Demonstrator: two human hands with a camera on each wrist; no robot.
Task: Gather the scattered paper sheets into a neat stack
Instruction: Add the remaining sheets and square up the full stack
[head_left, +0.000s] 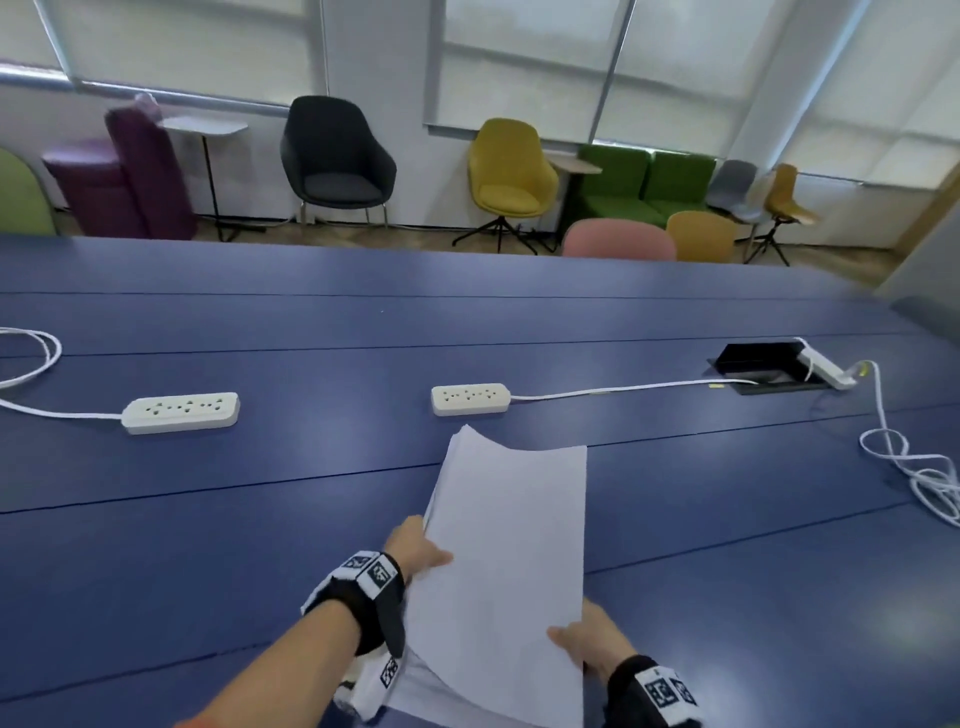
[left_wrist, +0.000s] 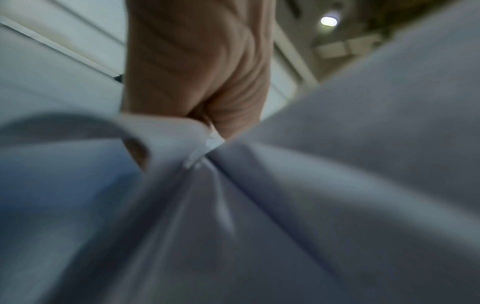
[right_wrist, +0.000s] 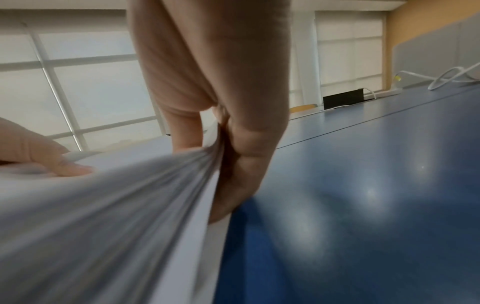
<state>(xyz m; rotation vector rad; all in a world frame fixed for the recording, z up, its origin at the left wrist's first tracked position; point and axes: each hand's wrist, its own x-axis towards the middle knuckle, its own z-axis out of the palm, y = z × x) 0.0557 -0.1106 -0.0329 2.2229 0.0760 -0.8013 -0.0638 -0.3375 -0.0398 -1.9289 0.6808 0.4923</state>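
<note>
A bundle of white paper sheets (head_left: 511, 561) is held tilted above the blue table (head_left: 208, 519), its far edge curling upward. My left hand (head_left: 415, 545) grips the bundle's left edge, thumb on top. My right hand (head_left: 587, 639) pinches the near right corner, thumb over the top sheet. In the right wrist view the right hand (right_wrist: 221, 148) squeezes the fanned sheets (right_wrist: 116, 205), and the left hand's thumb (right_wrist: 52, 162) lies on the paper at left. The left wrist view is blurred: the left hand (left_wrist: 197, 86) holds bent, bunched sheets (left_wrist: 311, 185).
Two white power strips (head_left: 182, 412) (head_left: 470, 398) lie on the table beyond the paper, with cables trailing left and right. An open black cable box (head_left: 769, 364) and a coiled white cable (head_left: 914, 467) are at the right. Chairs stand past the table's far edge.
</note>
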